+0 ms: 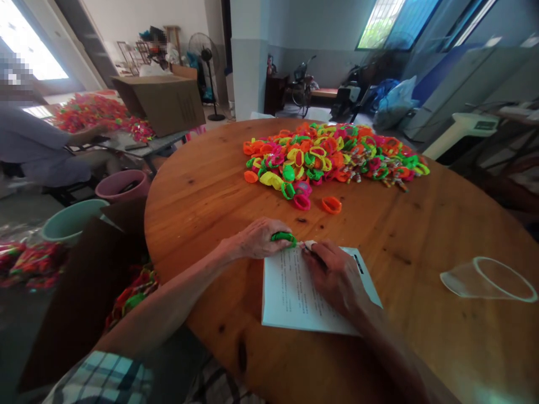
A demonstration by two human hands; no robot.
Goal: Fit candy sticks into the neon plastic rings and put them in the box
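My left hand [260,238] is closed around a green plastic ring-shaped band [283,238] just above the table. Beside it, my right hand [332,269] is closed, with a small whitish piece [310,245] at its fingertips that I cannot make out clearly. The fingertips of both hands nearly meet at the band's right end. Under my right hand lies a printed sheet of paper [283,303]. Beyond my hands, a heap of orange, yellow, green and pink bands [311,157] covers the far part of the table, and one orange band [332,205] lies apart from it.
A clear plastic cup [484,280] lies on its side on the round wooden table [421,325]. To the left stand an open carton [80,292], a green tub [71,221] and a pink tub [122,185]. A person [37,140] sits by another table with a cardboard box [164,104].
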